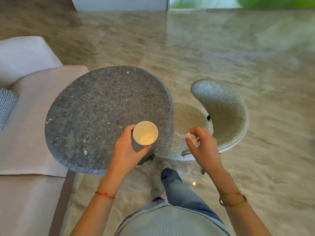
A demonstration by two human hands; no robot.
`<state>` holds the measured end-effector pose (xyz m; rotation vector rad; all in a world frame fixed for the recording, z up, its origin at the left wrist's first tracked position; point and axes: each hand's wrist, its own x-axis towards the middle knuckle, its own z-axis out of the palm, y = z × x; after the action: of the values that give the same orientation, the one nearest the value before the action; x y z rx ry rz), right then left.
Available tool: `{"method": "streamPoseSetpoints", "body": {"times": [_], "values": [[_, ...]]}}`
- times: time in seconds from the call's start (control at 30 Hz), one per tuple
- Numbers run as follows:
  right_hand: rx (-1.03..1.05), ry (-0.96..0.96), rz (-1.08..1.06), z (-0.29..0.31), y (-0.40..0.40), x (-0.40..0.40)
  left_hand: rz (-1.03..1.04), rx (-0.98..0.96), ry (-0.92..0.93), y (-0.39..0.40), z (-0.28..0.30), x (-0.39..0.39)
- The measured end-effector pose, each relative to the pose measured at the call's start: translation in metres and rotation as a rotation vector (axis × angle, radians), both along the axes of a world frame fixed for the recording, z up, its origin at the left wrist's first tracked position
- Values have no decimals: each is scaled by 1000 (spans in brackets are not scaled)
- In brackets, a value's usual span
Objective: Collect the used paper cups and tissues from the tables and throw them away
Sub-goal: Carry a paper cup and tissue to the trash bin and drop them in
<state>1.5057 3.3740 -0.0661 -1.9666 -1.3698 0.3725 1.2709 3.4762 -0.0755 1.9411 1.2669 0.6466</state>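
Note:
My left hand [127, 151] grips a white paper cup [145, 133] from the side, upright, over the near right edge of the round dark speckled table [95, 108]. The cup looks empty inside. My right hand [202, 144] is closed around a crumpled white tissue [192, 137], held above the seat of the woven chair, to the right of the table. Both hands are about level with each other, the cup and tissue roughly a hand's width apart.
A grey-green woven chair [225, 116] stands right of the table. A beige sofa [29, 126] with a grey knitted cushion [6, 106] lies along the left. Polished stone floor [221, 48] stretches ahead. My leg and shoe [172, 176] are below the table edge.

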Motion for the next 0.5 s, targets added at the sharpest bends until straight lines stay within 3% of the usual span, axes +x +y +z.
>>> {"method": "streamPoseSetpoints", "body": {"times": [0.27,0.5], "values": [[80,-12,-330,13,-126,32,-299,49,-29,-64,15,70],[88,-1,-596,11,-238,84,-580,80,-67,-135,22,177]]}}
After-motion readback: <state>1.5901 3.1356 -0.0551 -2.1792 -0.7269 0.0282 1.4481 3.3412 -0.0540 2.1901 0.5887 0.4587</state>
